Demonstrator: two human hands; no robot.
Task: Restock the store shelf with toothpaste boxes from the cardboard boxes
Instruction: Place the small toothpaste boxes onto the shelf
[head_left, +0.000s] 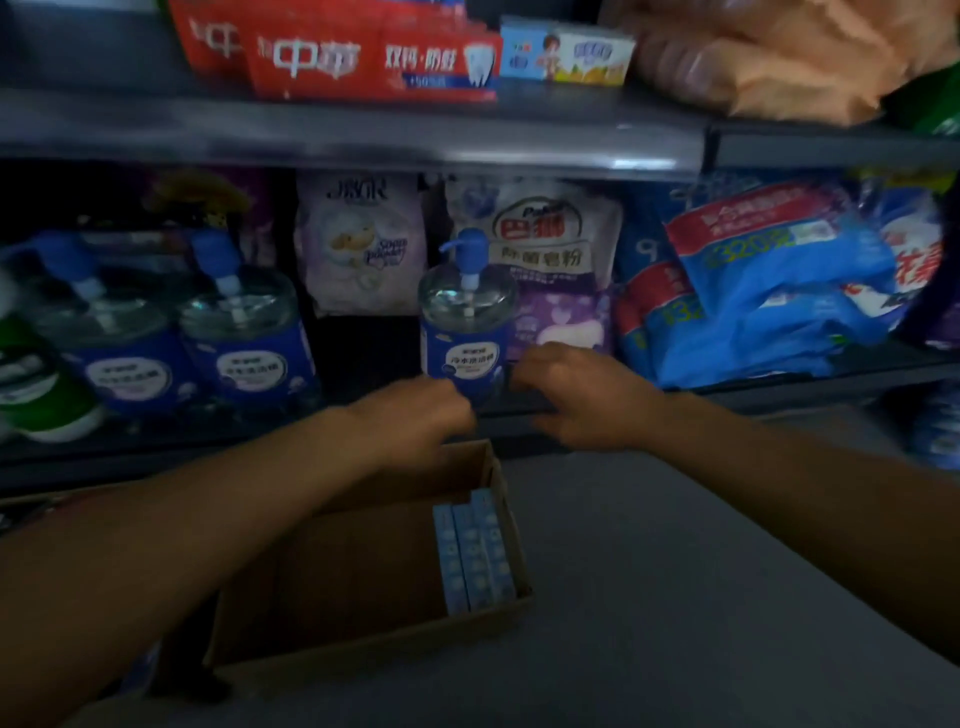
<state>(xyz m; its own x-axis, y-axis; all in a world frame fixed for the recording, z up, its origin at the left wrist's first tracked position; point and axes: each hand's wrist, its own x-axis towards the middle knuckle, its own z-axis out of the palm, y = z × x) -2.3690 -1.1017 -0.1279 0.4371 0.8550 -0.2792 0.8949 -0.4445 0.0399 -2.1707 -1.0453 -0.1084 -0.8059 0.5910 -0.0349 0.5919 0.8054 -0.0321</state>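
Three toothpaste boxes (475, 553) stood in the cardboard box (363, 623) below both hands, long axes running away, nearer the left hand (415, 415). Left fingers curled, apparently empty; right hand (576, 395) lay loosely curled, empty.

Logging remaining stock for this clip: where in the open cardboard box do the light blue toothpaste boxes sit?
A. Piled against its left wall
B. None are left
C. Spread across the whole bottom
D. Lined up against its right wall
D: three light blue toothpaste boxes stand side by side against the right wall of the cardboard box; the rest looks bare.
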